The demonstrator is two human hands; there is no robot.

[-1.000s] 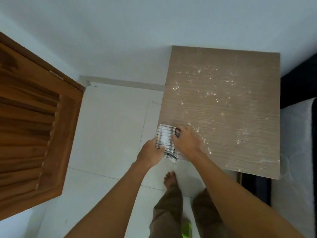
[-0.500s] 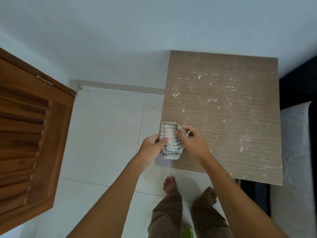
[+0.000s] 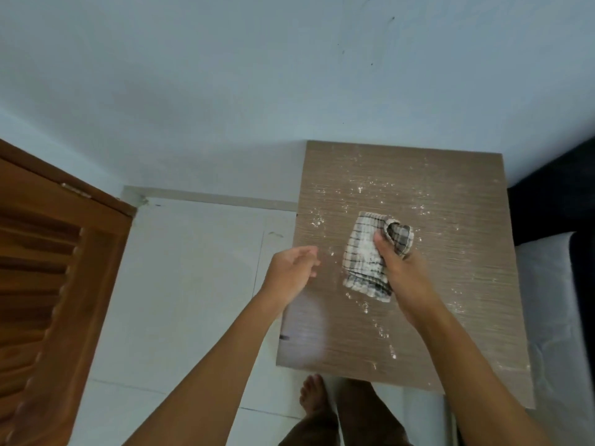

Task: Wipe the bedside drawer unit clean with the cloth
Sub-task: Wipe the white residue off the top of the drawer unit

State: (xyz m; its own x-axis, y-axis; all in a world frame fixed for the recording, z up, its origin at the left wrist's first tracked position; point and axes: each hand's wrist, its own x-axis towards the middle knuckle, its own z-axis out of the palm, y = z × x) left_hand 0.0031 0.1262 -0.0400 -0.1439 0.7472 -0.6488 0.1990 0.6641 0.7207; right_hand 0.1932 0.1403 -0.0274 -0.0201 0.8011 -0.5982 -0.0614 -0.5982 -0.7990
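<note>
The bedside drawer unit (image 3: pixel 450 284) shows its brown wood-grain top, dotted with white powder. A folded white cloth with dark checks (image 3: pixel 363 255) hangs over the middle of that top, dusted white on its face. My right hand (image 3: pixel 402 268) grips the cloth's right side, thumb on the front. My left hand (image 3: pixel 291 272) hovers over the unit's left edge, holding nothing, fingers loosely curled and apart. Whether the cloth touches the top I cannot tell.
A brown louvred wooden door (image 3: pixel 48 300) stands at the left. White floor tiles (image 3: pixel 193 284) lie between it and the unit. A pale blue wall (image 3: pixel 289 75) is behind. A white mattress (image 3: pixel 553 317) and dark headboard (image 3: pixel 553 201) border the unit's right. My bare foot (image 3: pixel 310 394) is below the unit.
My left hand has let go of the cloth and drawn left. My right hand has carried the cloth from the unit's near left corner toward the middle of the top.
</note>
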